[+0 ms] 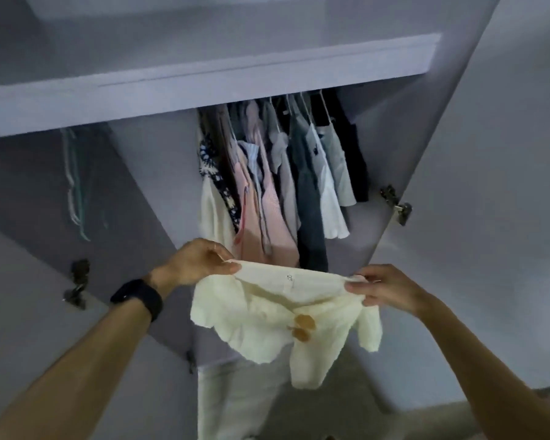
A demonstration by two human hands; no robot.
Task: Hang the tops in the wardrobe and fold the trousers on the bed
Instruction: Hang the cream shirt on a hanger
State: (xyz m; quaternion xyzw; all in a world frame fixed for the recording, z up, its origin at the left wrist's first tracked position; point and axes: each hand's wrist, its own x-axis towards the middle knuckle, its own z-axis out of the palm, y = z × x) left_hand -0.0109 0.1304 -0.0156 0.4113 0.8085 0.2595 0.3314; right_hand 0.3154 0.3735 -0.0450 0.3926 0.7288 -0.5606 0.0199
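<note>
A cream knitted top [267,315] with brown buttons hangs spread between my hands in front of the open wardrobe [426,154]. My left hand [200,260] pinches its left shoulder edge. My right hand [385,289] pinches the right shoulder edge. The collar band is stretched level between them and the body droops below. Several tops [280,173] hang on hangers from a rail inside the wardrobe, just above and behind the held top.
A lilac shelf [204,71] runs above the hanging clothes. Open wardrobe doors stand at left [45,281] and right [489,217], with metal hinges showing. Necklaces or cords [77,185] hang on the inside left. A pale garment [235,395] hangs low below the held top.
</note>
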